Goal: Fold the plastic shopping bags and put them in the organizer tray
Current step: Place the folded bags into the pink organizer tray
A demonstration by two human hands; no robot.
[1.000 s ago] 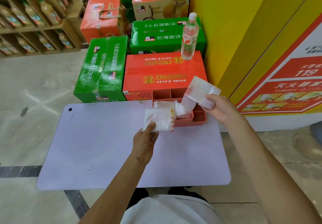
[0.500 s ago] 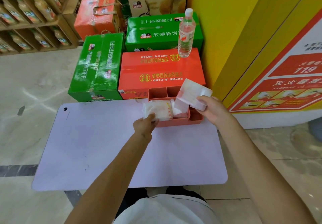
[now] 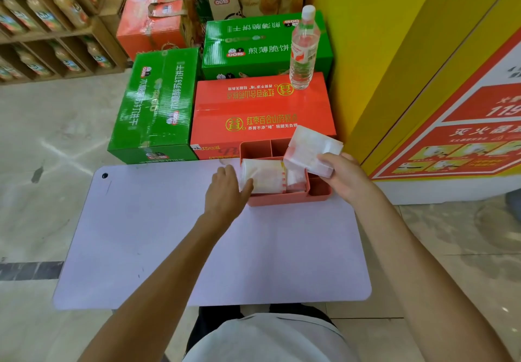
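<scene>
Right now your bench carries just the coral organizer tray at its far right corner, hard against the orange carton behind it. Your left hand pinches one folded bag by its left end, thumb in front and fingers behind, and the bag sits in the tray's near-left compartment on top of another folded bag. Your right hand grips a second folded bag above the tray's right side, fingers curled round its lower edge, tilted up and clear of the rim. The back compartments look empty, and so does the near-right one.

To do this step well, press the left bag down flat before you let go, so the fold does not spring open. Then bring the right bag into a free compartment edge first, keeping your fingers on the fold line until the walls take it. Thin plastic slips, so I would release slowly.
</scene>
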